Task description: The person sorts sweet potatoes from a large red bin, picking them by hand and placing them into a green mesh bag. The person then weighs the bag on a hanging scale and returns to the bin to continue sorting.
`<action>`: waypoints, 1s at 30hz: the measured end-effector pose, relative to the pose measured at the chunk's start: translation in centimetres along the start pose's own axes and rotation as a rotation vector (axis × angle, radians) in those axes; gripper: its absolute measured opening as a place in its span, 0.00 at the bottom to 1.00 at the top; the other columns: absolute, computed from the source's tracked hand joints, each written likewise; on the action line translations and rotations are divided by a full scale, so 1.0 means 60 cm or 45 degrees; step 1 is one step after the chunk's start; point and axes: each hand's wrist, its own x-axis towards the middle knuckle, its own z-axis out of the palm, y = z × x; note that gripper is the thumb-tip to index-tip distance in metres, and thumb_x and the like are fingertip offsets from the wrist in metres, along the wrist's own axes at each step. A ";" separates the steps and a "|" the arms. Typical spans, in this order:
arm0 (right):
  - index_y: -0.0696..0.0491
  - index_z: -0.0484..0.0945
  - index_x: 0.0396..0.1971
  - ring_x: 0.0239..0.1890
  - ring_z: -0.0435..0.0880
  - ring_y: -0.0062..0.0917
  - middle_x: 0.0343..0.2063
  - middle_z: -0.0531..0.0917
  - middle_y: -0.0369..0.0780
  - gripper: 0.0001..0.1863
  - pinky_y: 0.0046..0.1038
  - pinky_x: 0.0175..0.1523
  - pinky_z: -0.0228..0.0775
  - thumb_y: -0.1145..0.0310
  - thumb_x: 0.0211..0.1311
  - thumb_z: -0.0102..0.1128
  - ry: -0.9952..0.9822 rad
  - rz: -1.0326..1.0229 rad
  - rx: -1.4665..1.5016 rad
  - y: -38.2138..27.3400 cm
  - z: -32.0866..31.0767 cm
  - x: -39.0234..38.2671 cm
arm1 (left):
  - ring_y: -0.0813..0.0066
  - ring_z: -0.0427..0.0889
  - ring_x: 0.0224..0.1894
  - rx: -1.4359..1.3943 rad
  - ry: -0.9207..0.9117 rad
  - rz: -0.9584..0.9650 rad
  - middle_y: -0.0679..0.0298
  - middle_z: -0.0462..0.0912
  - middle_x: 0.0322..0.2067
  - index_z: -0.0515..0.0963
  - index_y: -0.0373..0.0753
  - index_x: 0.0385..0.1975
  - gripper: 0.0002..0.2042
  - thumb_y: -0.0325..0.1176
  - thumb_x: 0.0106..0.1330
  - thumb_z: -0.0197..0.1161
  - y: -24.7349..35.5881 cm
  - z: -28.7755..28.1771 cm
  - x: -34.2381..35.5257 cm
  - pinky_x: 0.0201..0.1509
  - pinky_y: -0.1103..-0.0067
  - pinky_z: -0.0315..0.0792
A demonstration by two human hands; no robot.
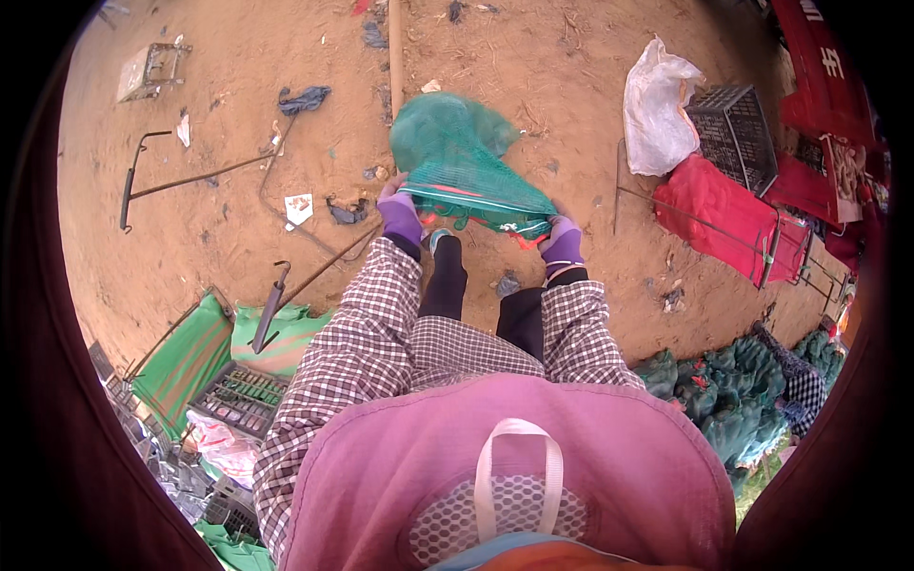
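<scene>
Stretched between my two hands is a green mesh bag (466, 181), its hemmed mouth pulled taut with a white band and a red-orange cord along it. The bag's body billows out away from me, slightly blurred, above the dirt. My left hand (401, 211), in a purple glove, is closed on one corner of the mouth. At the other corner my right hand (562, 238), gloved the same way, is closed on the edge. Nothing shows inside the mesh.
Metal rod frames (276, 305) lie to the left. At right stand a black plastic crate (733, 133), a white sack (659, 109) and red cloth (714, 209). Green mesh sacks (733, 400) are heaped near right; a dark crate (243, 395) sits near left. A pole (396, 57) lies ahead.
</scene>
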 end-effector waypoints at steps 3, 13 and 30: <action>0.63 0.73 0.42 0.35 0.83 0.39 0.42 0.81 0.47 0.13 0.42 0.42 0.81 0.79 0.63 0.40 -0.080 0.048 -0.016 0.039 -0.021 0.019 | 0.66 0.84 0.37 -0.055 -0.076 0.032 0.58 0.84 0.36 0.79 0.36 0.43 0.10 0.23 0.67 0.52 -0.026 -0.091 0.010 0.40 0.71 0.80; 0.62 0.80 0.43 0.33 0.83 0.29 0.35 0.84 0.43 0.14 0.28 0.39 0.78 0.75 0.63 0.46 -0.197 -0.278 0.027 -0.126 -0.277 -0.180 | 0.85 0.68 0.21 0.772 -0.522 0.265 0.72 0.73 0.23 0.79 0.32 0.41 0.12 0.26 0.62 0.51 0.111 0.158 -0.387 0.24 0.86 0.63; 0.59 0.81 0.41 0.31 0.80 0.19 0.32 0.83 0.35 0.13 0.23 0.37 0.74 0.64 0.70 0.52 0.415 -0.591 0.712 -0.311 -1.083 -0.499 | 0.76 0.84 0.37 1.448 -1.770 -0.227 0.59 0.85 0.38 0.80 0.30 0.47 0.13 0.30 0.68 0.61 -0.365 0.601 -1.070 0.42 0.80 0.79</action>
